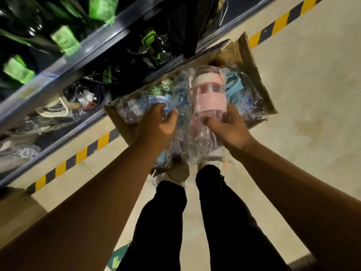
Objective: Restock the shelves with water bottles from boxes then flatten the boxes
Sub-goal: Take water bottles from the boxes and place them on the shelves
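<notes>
An open cardboard box [254, 61] stands on the floor against the shelving, filled with water bottles wrapped in clear plastic. My right hand [226, 126] grips the bottom of a pink water bottle [210, 92] in its plastic bag, held above the box. My left hand [158, 122] grips a blue water bottle [180, 98] in clear wrap beside it. More blue bottles [234, 85] lie in the box behind. The two hands are close together over the box's near half.
Grey metal shelves [64, 63] run along the left, with dark bottles bearing green tags [65, 40] above and wrapped clear items [82, 96] below. Yellow-black hazard tape [78, 155] lines the shelf base. My legs [195, 222] stand just behind the box on pale floor.
</notes>
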